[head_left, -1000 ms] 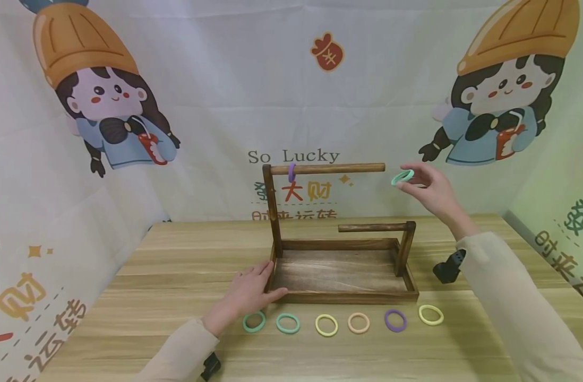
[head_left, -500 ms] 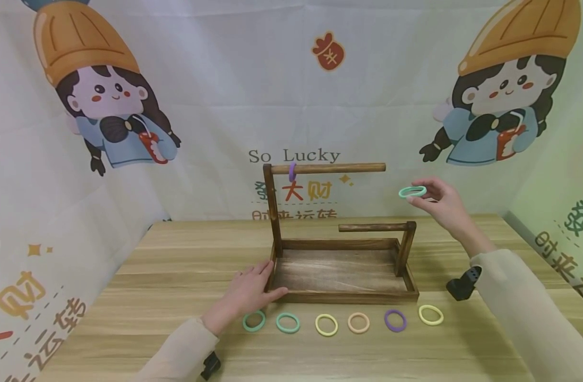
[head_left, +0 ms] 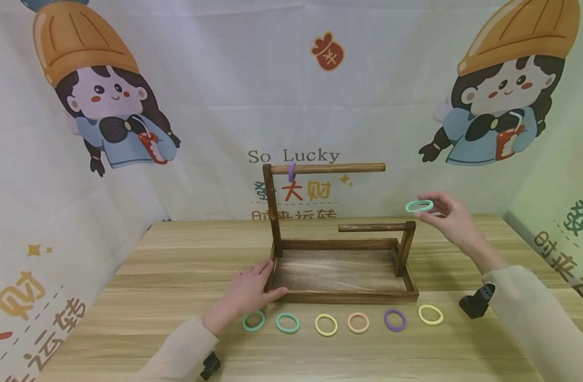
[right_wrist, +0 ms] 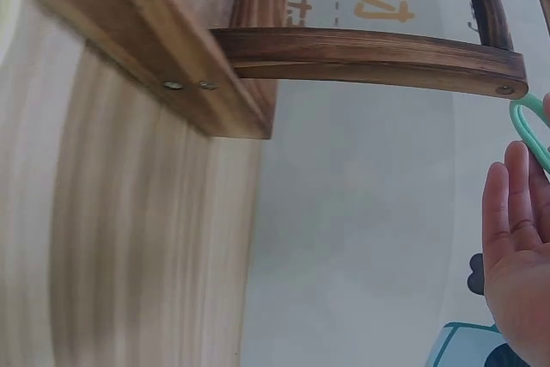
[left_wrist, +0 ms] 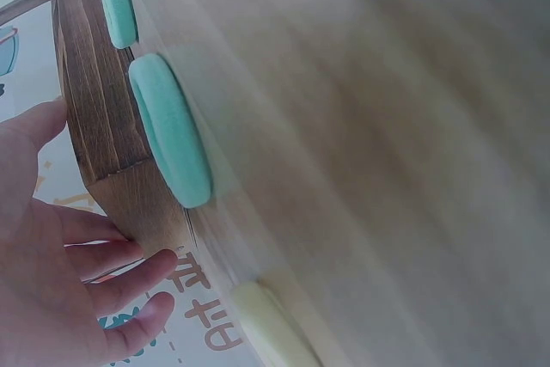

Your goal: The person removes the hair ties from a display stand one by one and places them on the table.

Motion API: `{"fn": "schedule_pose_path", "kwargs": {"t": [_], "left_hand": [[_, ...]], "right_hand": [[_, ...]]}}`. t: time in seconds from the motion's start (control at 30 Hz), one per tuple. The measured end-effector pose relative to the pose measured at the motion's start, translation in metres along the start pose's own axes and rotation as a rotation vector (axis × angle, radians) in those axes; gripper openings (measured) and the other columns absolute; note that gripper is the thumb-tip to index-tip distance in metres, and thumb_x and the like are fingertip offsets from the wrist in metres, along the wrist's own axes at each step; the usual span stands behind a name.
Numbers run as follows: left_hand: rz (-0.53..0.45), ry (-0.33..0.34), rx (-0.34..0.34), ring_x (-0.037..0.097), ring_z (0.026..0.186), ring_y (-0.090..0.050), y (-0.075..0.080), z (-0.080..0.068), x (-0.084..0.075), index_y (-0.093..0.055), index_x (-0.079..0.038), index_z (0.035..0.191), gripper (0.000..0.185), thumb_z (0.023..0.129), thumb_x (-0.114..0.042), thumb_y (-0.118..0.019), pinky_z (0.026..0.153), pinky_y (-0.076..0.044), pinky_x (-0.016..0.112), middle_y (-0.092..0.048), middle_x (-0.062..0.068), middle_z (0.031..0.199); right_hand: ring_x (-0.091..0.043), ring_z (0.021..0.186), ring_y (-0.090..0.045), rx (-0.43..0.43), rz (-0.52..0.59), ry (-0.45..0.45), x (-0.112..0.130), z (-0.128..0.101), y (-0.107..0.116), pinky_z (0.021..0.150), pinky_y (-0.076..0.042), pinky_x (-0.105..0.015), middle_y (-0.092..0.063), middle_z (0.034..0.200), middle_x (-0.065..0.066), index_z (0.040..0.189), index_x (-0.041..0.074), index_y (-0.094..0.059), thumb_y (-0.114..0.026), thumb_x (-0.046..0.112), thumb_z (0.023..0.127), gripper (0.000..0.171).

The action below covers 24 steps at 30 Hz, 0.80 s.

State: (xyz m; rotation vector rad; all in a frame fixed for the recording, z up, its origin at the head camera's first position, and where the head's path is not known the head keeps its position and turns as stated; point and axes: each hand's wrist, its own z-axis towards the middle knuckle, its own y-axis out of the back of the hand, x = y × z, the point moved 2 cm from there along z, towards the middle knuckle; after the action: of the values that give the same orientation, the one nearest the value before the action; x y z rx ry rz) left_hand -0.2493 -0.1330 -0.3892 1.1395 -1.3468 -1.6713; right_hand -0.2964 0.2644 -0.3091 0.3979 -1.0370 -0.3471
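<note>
- The right hand point(head_left: 446, 215) pinches a green ring point(head_left: 419, 206) by its edge; the ring lies almost flat in the air, up and to the right of the short bar point(head_left: 373, 227) on the wooden rack point(head_left: 341, 276)
- The short bar runs left to right, with its free tip on the left; the ring is by the post end, near but not touching
- The left hand point(head_left: 248, 294) rests flat with loose fingers on the rack's left front corner, holding nothing; six rings point(head_left: 341, 322) lie in a row on the worktop point(head_left: 177, 276)

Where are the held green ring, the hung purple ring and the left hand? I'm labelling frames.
green ring point(head_left: 419, 206): head view, its band.
purple ring point(head_left: 291, 172): head view, its band.
left hand point(head_left: 247, 293): head view, its back.
</note>
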Motion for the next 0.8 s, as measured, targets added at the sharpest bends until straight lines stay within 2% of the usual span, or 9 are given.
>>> {"fn": "schedule_pose_path", "kwargs": {"t": [0.13,0.43,0.63,0.8], "left_hand": [[0.001,0.003,0.005,0.039,0.118,-0.034,0.000,0.000,0.000,-0.035,0.003,0.133,0.078,0.083,-0.055,-0.046,0.090,-0.026,0.056,-0.034,0.017,0.135],[-0.001,0.001,-0.002,0.039,0.118,-0.034,-0.001,0.001,0.000,-0.035,0.004,0.133,0.076,0.083,-0.053,-0.048,0.090,-0.026,0.057,-0.035,0.017,0.135],[-0.004,-0.001,-0.001,0.039,0.117,-0.035,0.000,0.000,0.000,-0.036,0.004,0.132,0.076,0.084,-0.053,-0.049,0.090,-0.026,0.057,-0.035,0.018,0.134],[-0.006,-0.001,-0.001,0.038,0.118,-0.034,0.000,0.000,0.000,-0.035,0.004,0.132,0.077,0.083,-0.054,-0.048,0.090,-0.026,0.056,-0.035,0.017,0.134]], "right_hand": [[-0.006,0.080,-0.054,0.000,0.000,0.001,-0.005,-0.008,0.001,0.065,-0.043,-0.018,-0.059,0.101,0.002,0.116,0.002,-0.050,-0.061,0.017,0.085,0.036],[-0.002,0.085,-0.053,-0.017,0.019,-0.015,-0.012,-0.024,0.003,0.066,-0.043,-0.017,-0.053,0.102,0.016,0.116,0.001,-0.049,-0.060,0.013,0.085,0.036],[-0.003,0.081,-0.054,-0.028,0.022,-0.038,-0.016,-0.032,0.007,0.065,-0.044,-0.017,-0.052,0.102,0.017,0.116,0.003,-0.050,-0.060,0.014,0.085,0.035],[-0.002,0.082,-0.053,-0.011,0.002,-0.023,-0.018,-0.039,0.009,0.066,-0.044,-0.016,-0.052,0.103,0.014,0.119,-0.003,-0.049,-0.059,0.013,0.086,0.038]]}}
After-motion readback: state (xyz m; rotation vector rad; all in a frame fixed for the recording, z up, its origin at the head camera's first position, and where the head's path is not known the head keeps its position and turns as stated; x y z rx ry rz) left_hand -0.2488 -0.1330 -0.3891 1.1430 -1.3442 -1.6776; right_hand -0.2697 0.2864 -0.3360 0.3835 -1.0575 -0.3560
